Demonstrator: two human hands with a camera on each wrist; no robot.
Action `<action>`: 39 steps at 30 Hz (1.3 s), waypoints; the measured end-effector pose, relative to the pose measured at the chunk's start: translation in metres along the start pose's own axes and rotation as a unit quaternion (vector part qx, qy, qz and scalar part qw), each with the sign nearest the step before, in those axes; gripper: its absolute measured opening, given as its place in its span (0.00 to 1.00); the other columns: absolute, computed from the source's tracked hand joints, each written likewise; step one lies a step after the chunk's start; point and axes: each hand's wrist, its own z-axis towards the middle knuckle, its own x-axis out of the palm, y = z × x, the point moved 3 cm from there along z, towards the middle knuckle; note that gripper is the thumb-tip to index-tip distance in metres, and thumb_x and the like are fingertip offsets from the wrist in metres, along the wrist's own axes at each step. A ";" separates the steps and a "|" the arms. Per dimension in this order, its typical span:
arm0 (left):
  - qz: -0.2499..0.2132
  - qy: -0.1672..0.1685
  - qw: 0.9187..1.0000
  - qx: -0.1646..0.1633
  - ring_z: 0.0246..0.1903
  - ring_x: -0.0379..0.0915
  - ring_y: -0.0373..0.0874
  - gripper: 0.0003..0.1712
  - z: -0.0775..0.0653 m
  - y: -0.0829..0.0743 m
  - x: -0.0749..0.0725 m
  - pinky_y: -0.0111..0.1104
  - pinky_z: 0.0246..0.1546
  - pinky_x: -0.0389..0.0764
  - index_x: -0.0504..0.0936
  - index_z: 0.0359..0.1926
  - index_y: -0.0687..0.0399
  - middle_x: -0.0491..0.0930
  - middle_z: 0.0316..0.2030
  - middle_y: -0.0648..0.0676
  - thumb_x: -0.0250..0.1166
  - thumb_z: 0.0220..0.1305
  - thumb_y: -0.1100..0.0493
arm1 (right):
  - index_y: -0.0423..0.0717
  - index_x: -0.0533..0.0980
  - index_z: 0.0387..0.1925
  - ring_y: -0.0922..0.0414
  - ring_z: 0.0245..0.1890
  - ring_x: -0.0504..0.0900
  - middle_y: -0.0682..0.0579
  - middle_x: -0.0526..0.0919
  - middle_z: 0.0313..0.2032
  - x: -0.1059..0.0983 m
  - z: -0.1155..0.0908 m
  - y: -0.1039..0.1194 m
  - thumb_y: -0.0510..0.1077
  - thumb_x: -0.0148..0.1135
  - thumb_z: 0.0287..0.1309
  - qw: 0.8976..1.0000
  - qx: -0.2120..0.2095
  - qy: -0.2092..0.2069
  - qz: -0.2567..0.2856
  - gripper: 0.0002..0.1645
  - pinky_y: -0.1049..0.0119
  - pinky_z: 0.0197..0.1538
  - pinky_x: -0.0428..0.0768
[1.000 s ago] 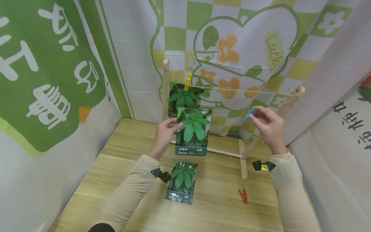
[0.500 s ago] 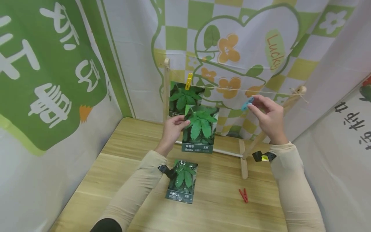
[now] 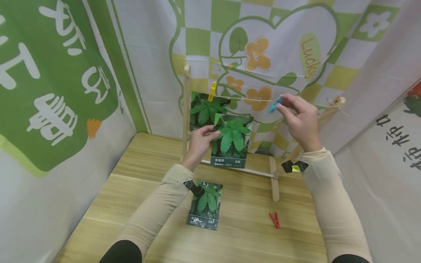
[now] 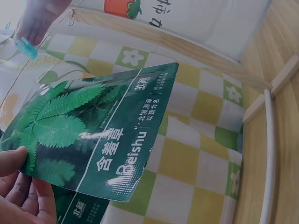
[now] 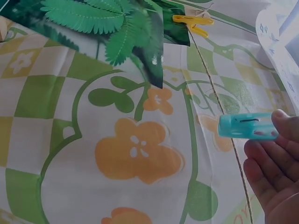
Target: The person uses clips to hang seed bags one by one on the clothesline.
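Note:
My left hand [image 3: 199,143] pinches the left edge of a green seed packet [image 3: 231,140] with a fern-like leaf picture, holding it upright below the string. Between thumb and fingers of my right hand [image 3: 303,118] is a blue clothespin [image 3: 275,105], close to the string [image 3: 253,99]; in the right wrist view the blue clothespin [image 5: 247,126] overlaps the string. A yellow clothespin [image 3: 212,91] fixes another seed packet [image 3: 205,109] to the string's left part, partly hidden by the held one. A third seed packet [image 3: 204,208] lies on the table, and a red clothespin [image 3: 274,220] lies to its right.
The string runs between two wooden posts, the left post [image 3: 186,106] and the slanted right post [image 3: 325,115]. A white rod [image 3: 254,171] joins their feet low down. Printed cloth [image 3: 197,40] hangs behind, and the wooden table [image 3: 243,233] lies below.
My left hand has moved right and slightly up with the seed packet. My right hand has risen and moved slightly left, bringing the blue clothespin up to the string.

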 end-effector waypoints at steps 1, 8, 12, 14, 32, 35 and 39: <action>-0.002 0.000 1.000 0.000 0.41 0.78 0.41 0.22 0.000 0.000 0.001 0.24 0.37 0.77 0.79 0.57 0.62 0.83 0.49 0.64 0.68 0.62 0.61 | 0.28 0.80 0.43 0.73 0.37 0.81 0.39 0.84 0.38 0.001 0.002 0.001 0.30 0.65 0.56 1.000 -0.002 -0.006 0.002 0.12 0.79 0.45 0.80; -0.005 0.012 1.000 -0.006 0.40 0.78 0.40 0.23 0.000 0.001 0.006 0.24 0.37 0.78 0.78 0.58 0.60 0.83 0.49 0.62 0.68 0.62 0.60 | 0.29 0.81 0.43 0.74 0.36 0.81 0.38 0.85 0.39 0.008 0.011 0.006 0.30 0.66 0.55 1.000 -0.007 -0.022 0.004 0.13 0.80 0.42 0.80; -0.005 0.020 1.000 -0.006 0.42 0.78 0.42 0.24 0.003 -0.001 0.009 0.24 0.36 0.78 0.78 0.59 0.59 0.82 0.50 0.61 0.67 0.63 0.58 | 0.29 0.82 0.42 0.75 0.35 0.81 0.36 0.86 0.39 0.013 0.017 0.009 0.32 0.67 0.55 1.000 -0.015 -0.021 0.006 0.12 0.80 0.39 0.79; -0.007 0.024 1.000 -0.005 0.44 0.78 0.43 0.24 0.005 -0.003 0.012 0.24 0.34 0.79 0.77 0.60 0.58 0.82 0.51 0.61 0.67 0.63 0.58 | 0.29 0.83 0.41 0.74 0.33 0.81 0.35 0.86 0.37 0.015 0.020 0.011 0.32 0.67 0.55 0.999 -0.019 -0.023 0.014 0.11 0.80 0.37 0.78; -0.010 0.039 0.999 0.021 0.48 0.79 0.47 0.23 0.015 -0.021 0.044 0.23 0.36 0.77 0.79 0.58 0.60 0.83 0.51 0.61 0.67 0.63 0.59 | 0.31 0.84 0.35 0.79 0.28 0.77 0.36 0.88 0.35 0.038 0.034 0.009 0.33 0.68 0.55 0.999 -0.002 -0.002 -0.033 0.07 0.84 0.35 0.75; -0.016 0.039 0.999 0.027 0.49 0.80 0.49 0.23 0.015 -0.024 0.047 0.24 0.37 0.77 0.78 0.58 0.59 0.83 0.50 0.60 0.67 0.63 0.58 | 0.33 0.85 0.34 0.78 0.26 0.76 0.38 0.88 0.34 0.041 0.034 0.008 0.34 0.68 0.55 0.999 -0.009 0.009 -0.052 0.06 0.84 0.32 0.72; -0.022 0.033 0.999 0.026 0.50 0.80 0.50 0.23 0.016 -0.024 0.050 0.24 0.38 0.78 0.78 0.59 0.59 0.84 0.50 0.61 0.67 0.63 0.59 | 0.33 0.85 0.35 0.80 0.27 0.76 0.38 0.88 0.34 0.042 0.034 0.006 0.33 0.68 0.55 0.998 -0.004 0.022 -0.062 0.06 0.85 0.33 0.73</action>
